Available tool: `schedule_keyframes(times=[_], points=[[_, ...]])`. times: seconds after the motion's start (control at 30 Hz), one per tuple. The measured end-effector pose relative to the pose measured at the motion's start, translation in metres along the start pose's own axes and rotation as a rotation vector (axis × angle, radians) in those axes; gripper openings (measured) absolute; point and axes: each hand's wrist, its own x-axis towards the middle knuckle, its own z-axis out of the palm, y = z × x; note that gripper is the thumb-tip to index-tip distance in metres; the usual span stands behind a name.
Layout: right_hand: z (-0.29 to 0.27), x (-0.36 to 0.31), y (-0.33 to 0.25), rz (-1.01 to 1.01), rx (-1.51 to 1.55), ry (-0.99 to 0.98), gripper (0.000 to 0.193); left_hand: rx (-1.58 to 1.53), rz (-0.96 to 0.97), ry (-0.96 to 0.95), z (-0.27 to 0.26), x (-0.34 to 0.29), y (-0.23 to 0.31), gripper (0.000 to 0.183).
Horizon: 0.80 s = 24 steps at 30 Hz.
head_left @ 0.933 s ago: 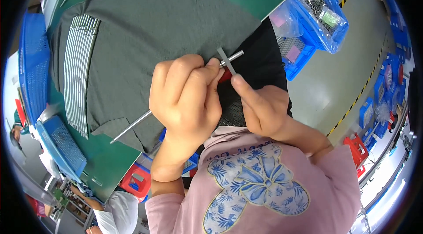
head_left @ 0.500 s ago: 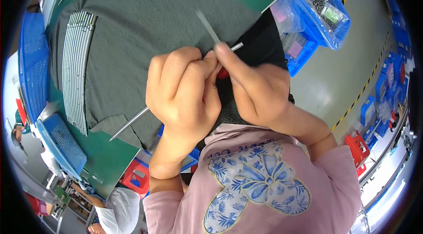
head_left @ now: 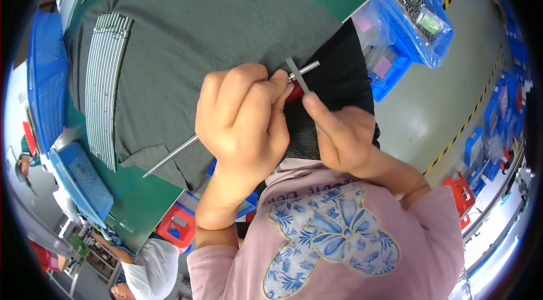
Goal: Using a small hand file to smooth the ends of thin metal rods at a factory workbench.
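Observation:
My left hand (head_left: 243, 116) is closed around a thin silver metal rod (head_left: 172, 156), which runs slantwise from lower left to upper right through the fist. The rod's grooved end sticks out past my thumb. My right hand (head_left: 345, 136) grips a narrow, flat grey metal file (head_left: 297, 74), its blade crossing the rod near that end. Something red (head_left: 295, 94) shows just beneath, partly hidden by my fingers. On the grey cloth (head_left: 186, 28) to the left lies a row of similar metal rods (head_left: 107, 91), side by side.
Blue baskets (head_left: 48, 79) line the table's left side. At right stand a lined blue bin (head_left: 416, 11) of small metal parts and another blue bin (head_left: 386, 82). A red stool (head_left: 176, 227) and a person in white (head_left: 150, 269) are at lower left.
The file has slid back toward my body, so its tip now lies just beyond the rod. My right hand has drawn away from my left; the rod stays in my left hand.

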Motion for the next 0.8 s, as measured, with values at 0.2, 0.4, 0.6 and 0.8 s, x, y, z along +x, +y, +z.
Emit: schedule_keyframes(times=[0.2, 0.4, 0.6, 0.8], points=[[-0.009, 0.043, -0.014, 0.094, 0.038, 0.014, 0.053, 0.002, 0.016, 0.020, -0.002, 0.001, 0.003, 0.016], [-0.035, 0.032, -0.016, 0.068, -0.024, -0.285, 0.043, 0.014, 0.011, 0.001, -0.002, -0.001, 0.001, 0.017], [-0.006, 0.010, -0.009, 0.035, -0.010, 0.005, 0.048, 0.004, 0.000, 0.004, -0.005, 0.001, 0.001, 0.016], [0.010, 0.039, 0.003, -0.070, 0.009, 0.095, 0.049, -0.008, 0.005, -0.001, -0.005, 0.001, 0.003, 0.016]])
